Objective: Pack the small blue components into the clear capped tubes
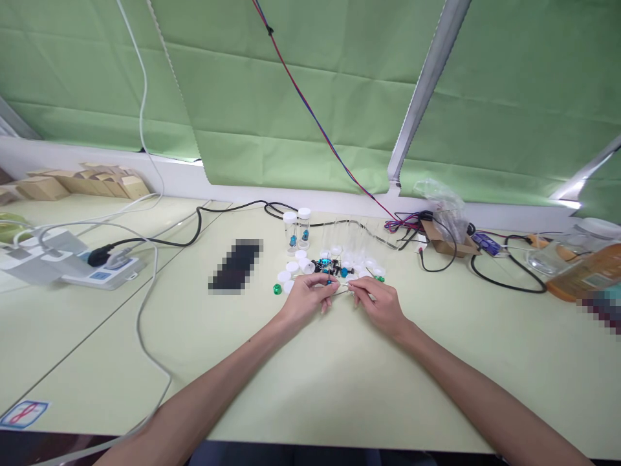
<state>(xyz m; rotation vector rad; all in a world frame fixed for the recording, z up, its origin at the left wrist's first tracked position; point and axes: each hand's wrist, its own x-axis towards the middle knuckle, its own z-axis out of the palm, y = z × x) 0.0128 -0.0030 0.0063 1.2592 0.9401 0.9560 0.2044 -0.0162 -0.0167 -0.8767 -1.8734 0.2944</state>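
My left hand [306, 299] pinches a small blue piece [329, 281] between thumb and fingers at the table's middle. Close on its right, my right hand [381, 305] has its fingertips closed on a thin, pale stick-like piece [345, 285], too small to name exactly. The two pinches almost meet. Just beyond them lies a pile of small blue and black parts [334, 267], partly hidden by my fingers. White caps [292, 266] are scattered around it, and a green piece [277, 289] sits beside my left hand.
Two capped clear tubes [290, 234] with blue pieces inside stand behind the pile, near several clear tubes [356, 239]. A blurred dark rectangle [236, 266] lies left. A power strip [104, 272] with cables is far left; a cardboard box [449, 243] and an orange bottle [587, 272] are right.
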